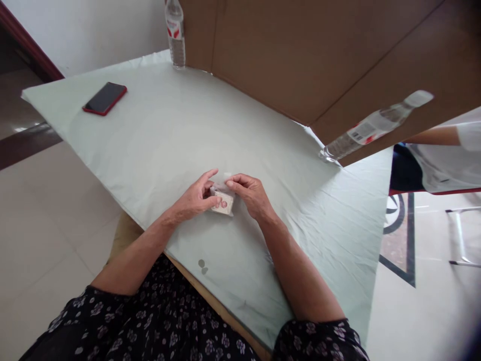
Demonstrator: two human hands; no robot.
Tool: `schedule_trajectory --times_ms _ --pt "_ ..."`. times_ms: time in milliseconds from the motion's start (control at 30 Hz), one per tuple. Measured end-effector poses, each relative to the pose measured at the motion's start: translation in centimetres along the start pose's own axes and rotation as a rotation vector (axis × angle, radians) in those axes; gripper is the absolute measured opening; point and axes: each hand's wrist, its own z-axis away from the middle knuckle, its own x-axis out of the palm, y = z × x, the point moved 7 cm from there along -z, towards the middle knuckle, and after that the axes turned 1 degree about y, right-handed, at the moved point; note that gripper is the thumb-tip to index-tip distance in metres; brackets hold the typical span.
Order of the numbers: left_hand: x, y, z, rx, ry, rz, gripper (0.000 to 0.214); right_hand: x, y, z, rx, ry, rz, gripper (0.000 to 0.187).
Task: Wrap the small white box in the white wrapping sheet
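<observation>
Near the front of the cloth lies a small pale packet [224, 203] with reddish print, inside a clear plastic bag [225, 184]. It may be a deck of cards, but it is too small to tell. My left hand [196, 198] holds the packet from the left, thumb on its printed face and index finger stretched out above. Some of its fingers are hidden behind the packet. On the other side, my right hand [250, 192] pinches the upper edge of the plastic between thumb and index finger.
A pale green cloth [158, 145] covers the table. A red-cased phone [105, 98] lies far left. Brown cardboard [285, 55] stands at the back, with one water bottle [175, 37] on its left and another bottle [370, 130] on its right. Another person's arm [436, 135] shows at far right.
</observation>
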Motion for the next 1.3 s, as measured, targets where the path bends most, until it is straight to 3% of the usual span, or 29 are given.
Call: schedule_trajectory --times_ms 233,467,800,967,1200,1300 --pt "-0.6 -0.1 -0.2 -0.021 0.092 -0.114 0.069 0.5 -0.9 0.5 -0.057 -0.038 0.062 0.021" --pt "-0.4 0.6 -0.1 0.004 0.066 -0.196 0.04 1.0 -2.1 1.1 -0.112 -0.035 0.274 0.01" --pt "-0.6 0.4 -0.2 0.026 0.096 -0.202 0.037 0.5 -2.8 1.7 -0.309 0.051 0.41 0.008" --pt "-0.7 0.5 -0.1 0.045 0.103 -0.219 0.041 0.6 -2.6 2.3 -0.44 0.03 0.499 0.008" --pt "-0.7 1.0 0.0 0.073 0.113 -0.325 0.04 1.0 -3.4 3.8 -0.701 -0.001 0.832 0.015" --pt "-0.8 0.8 -0.1 0.114 0.134 -0.367 0.039 1.3 -3.8 4.5 -0.807 -0.029 0.829 0.015"
